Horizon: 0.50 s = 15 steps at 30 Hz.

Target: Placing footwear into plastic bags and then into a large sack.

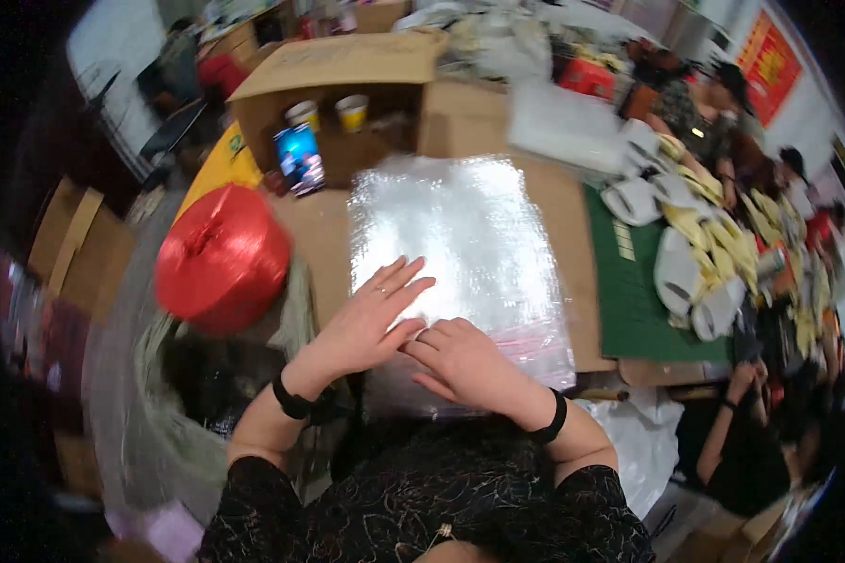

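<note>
- While both hands rest on it, a stack of clear plastic bags [460, 253] lies flat on the brown cardboard sheet [573, 225] covering the table, its near edge at the person's body and its far edge reaching toward an open cardboard box [347, 75].
- Left hand [371, 324] lies palm down on the near left part of the bags, fingers spread and stretched out toward the far right.
- Right hand [465, 361] sits just beside it, touching the left fingertips, its fingers curled down onto the plastic; whether it pinches a layer cannot be told.
- Each wrist wears a black band.
- A big red ball of plastic twine [221, 258] sits to the left of the bags, near the left hand but apart from it.
- Inside the open cardboard box at the far side stand two paper cups [329, 113], with a phone [300, 159] propped in front of it.
- To the right, a green mat [634, 300] holds piles of yellow and white items [714, 244], where other people are at work, one arm [723, 422] reaching in at the near right.
</note>
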### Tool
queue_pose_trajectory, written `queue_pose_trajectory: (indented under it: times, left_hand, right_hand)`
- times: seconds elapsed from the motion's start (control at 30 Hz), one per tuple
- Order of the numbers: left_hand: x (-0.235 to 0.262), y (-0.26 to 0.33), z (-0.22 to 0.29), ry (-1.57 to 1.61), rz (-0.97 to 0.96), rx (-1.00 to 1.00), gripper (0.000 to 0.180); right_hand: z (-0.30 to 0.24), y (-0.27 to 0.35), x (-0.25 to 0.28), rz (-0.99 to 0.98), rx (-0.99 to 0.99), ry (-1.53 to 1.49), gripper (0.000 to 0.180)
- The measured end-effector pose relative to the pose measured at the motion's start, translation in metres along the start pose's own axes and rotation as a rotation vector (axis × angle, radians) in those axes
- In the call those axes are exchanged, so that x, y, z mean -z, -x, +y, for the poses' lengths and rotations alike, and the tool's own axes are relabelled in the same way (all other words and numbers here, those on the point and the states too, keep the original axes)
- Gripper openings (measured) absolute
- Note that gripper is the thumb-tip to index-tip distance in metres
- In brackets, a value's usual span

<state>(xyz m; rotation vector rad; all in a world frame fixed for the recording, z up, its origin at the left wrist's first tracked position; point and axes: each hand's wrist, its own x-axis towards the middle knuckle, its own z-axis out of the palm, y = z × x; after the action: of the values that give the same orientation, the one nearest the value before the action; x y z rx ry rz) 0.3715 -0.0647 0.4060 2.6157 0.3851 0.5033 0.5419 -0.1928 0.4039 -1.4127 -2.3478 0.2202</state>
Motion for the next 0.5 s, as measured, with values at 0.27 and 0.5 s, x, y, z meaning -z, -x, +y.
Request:
queue_pose_trajectory:
  times: [0.27,0.5]
  left_hand:
    - [-0.108,-0.026,-0.058,-0.221,-0.049,0.156,0.058]
    - [-0.119,-0.024,-0.061,-0.173,0.001,0.134,0.056]
  right_hand:
    - [0.105,0.143,0.050,0.324,-0.772,0.048,0.034]
    - [0.251,0.315,0.105,0.876,-1.672,0.496,0.066]
